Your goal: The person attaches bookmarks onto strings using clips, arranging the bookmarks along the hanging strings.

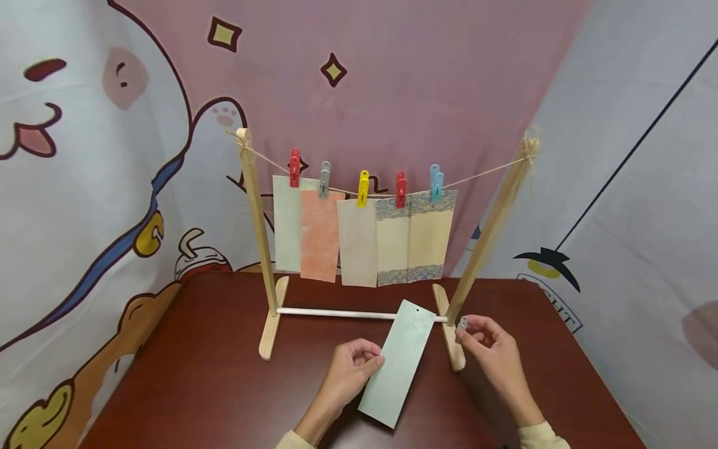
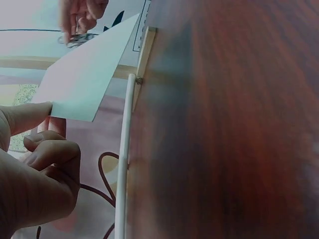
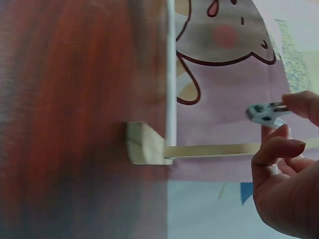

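A pale green paper card (image 1: 399,365) with a small hole near its top edge tilts in front of the wooden rack. My left hand (image 1: 351,372) pinches its left edge between thumb and fingers; the left wrist view shows the thumb on the card (image 2: 87,79). To the right of it, my right hand (image 1: 493,349) holds a small grey clothespin (image 1: 462,323) between thumb and fingertips, near the rack's right foot. The right wrist view shows this clothespin (image 3: 264,113) pointing away from the fingers.
Across the rack's posts (image 1: 259,218) runs a string (image 1: 485,176). Several cards hang from it by coloured clothespins, among them an orange card (image 1: 320,237) and a yellow clothespin (image 1: 363,188). A white bar (image 1: 336,313) joins the feet on the dark red table (image 1: 213,374).
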A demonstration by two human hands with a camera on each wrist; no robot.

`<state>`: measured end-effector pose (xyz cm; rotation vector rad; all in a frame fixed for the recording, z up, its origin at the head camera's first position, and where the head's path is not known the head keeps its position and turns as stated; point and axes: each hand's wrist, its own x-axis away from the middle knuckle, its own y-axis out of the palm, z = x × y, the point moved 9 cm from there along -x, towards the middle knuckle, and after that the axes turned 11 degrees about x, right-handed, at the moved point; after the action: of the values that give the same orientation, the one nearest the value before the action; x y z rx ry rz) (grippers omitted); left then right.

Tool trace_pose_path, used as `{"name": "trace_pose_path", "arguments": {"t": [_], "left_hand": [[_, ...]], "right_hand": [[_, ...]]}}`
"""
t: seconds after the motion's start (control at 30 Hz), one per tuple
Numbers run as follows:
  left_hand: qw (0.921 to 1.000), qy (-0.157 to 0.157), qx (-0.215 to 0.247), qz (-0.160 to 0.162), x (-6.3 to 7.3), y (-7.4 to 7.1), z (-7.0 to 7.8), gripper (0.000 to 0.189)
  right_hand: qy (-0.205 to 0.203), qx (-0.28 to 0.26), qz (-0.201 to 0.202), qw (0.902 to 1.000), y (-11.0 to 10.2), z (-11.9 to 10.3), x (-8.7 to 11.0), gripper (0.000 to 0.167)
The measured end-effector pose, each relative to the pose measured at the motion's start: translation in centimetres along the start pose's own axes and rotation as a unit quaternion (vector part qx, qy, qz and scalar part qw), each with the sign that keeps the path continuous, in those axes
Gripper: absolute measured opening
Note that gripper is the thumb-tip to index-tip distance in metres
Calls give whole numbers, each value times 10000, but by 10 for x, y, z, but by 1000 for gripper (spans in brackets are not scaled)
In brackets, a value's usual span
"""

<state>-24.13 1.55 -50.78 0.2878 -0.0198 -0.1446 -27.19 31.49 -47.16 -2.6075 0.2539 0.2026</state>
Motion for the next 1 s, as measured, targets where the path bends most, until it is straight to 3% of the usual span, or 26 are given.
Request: {"name": "trace_pose_path", "arguments": {"t": [0.33,0.63,1.0], "left_hand": [[9990,440,45,-24,-9,17,19,10],[9972,720,132,168,-20,33,35,5],[9944,781,459,542,-32,43,42,10]], "right_hand": [[-196,-433,313,9984,-18,-35,-13,33],[-626,-340,879,9936,-51,-73,-24,31],[-716,-1480,1016,9811,-67,-109,-36,29]]}}
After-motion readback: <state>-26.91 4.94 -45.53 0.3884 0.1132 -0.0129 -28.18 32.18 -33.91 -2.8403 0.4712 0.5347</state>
